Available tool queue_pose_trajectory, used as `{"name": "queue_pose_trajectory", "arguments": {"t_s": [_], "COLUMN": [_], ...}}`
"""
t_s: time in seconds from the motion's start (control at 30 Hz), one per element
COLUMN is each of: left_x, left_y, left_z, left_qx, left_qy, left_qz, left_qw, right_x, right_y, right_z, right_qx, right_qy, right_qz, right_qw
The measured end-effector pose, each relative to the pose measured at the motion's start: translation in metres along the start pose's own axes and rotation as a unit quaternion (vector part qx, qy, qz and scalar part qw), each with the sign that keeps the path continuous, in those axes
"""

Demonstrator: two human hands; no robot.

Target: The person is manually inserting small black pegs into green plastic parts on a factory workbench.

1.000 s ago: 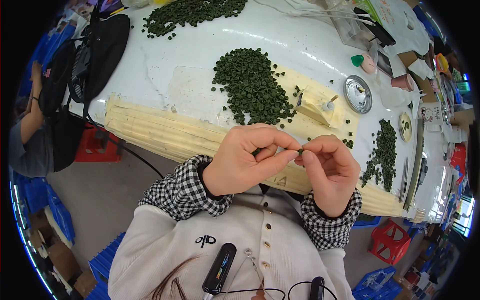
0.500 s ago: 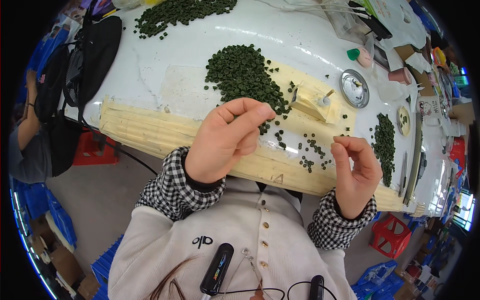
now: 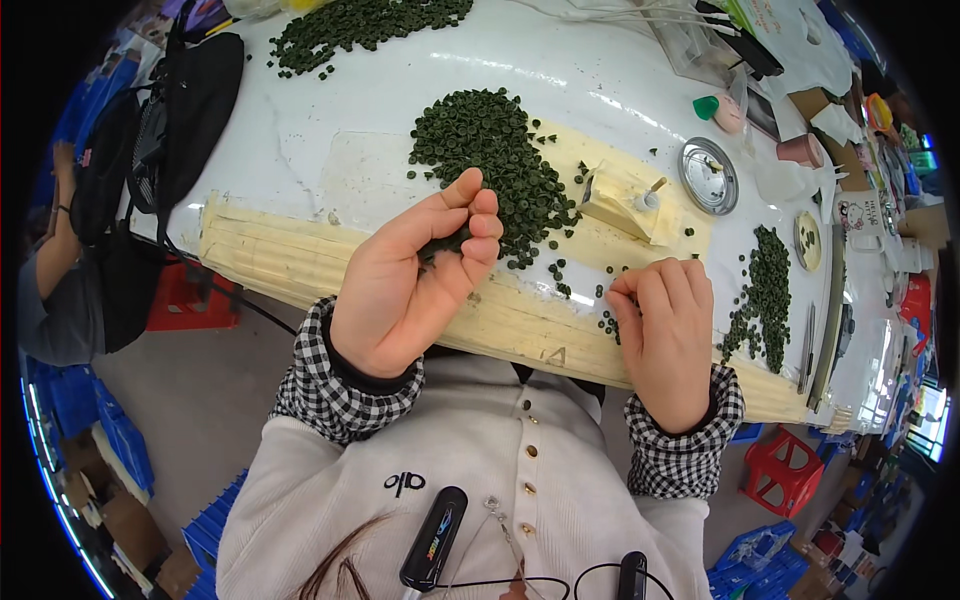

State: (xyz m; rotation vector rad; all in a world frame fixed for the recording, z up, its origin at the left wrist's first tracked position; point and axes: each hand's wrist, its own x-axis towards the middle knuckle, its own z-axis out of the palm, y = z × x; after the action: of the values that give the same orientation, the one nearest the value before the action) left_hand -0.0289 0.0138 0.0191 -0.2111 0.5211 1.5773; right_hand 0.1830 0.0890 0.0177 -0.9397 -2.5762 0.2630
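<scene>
My left hand (image 3: 415, 275) is turned palm up in front of the large heap of small dark green round pieces (image 3: 480, 140). Its fingers are curled with the thumb against them; anything between the tips is too small or hidden to see. My right hand (image 3: 665, 330) is lowered, back of the hand up, over a loose scatter of small green rings (image 3: 606, 322) near the table's front edge. Its thumb and fingertips come together among the rings, and what they pinch cannot be made out. Behind this scatter stands a yellow taped block (image 3: 630, 205) with a short peg.
Another green heap (image 3: 370, 30) lies far left, and a smaller one (image 3: 770, 290) right of my right hand. A round metal lid (image 3: 708, 177), a small dish (image 3: 807, 243) and tweezers (image 3: 806, 350) are at the right. A black bag (image 3: 190, 120) hangs over the left edge.
My left hand has moved left and rolled from back of the hand up to palm up. My right hand has come left and down onto the scattered rings, covering some of them.
</scene>
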Motion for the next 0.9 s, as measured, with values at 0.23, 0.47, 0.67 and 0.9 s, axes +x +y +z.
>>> {"name": "queue_pose_trajectory", "arguments": {"t_s": [0.23,0.47,0.67,0.9], "left_x": [-0.006,-0.005,-0.009,-0.008], "left_y": [0.012,0.011,0.008,-0.001], "left_z": [-0.006,-0.015,-0.004,-0.005], "left_qx": [-0.02,0.015,0.114,0.172], "left_qy": [-0.086,-0.158,-0.084,-0.087], "left_qz": [-0.014,-0.011,0.027,-0.003], "left_qw": [0.996,0.987,0.99,0.981], "right_x": [-0.002,0.004,0.011,0.014], "right_y": [0.004,-0.002,-0.008,-0.008], "right_z": [-0.003,-0.008,-0.008,-0.007], "right_qx": [0.011,-0.021,-0.105,-0.021], "right_qy": [0.005,0.007,-0.063,0.044], "right_qz": [-0.025,-0.072,-0.123,-0.082], "right_qw": [1.0,0.997,0.985,0.995]}}
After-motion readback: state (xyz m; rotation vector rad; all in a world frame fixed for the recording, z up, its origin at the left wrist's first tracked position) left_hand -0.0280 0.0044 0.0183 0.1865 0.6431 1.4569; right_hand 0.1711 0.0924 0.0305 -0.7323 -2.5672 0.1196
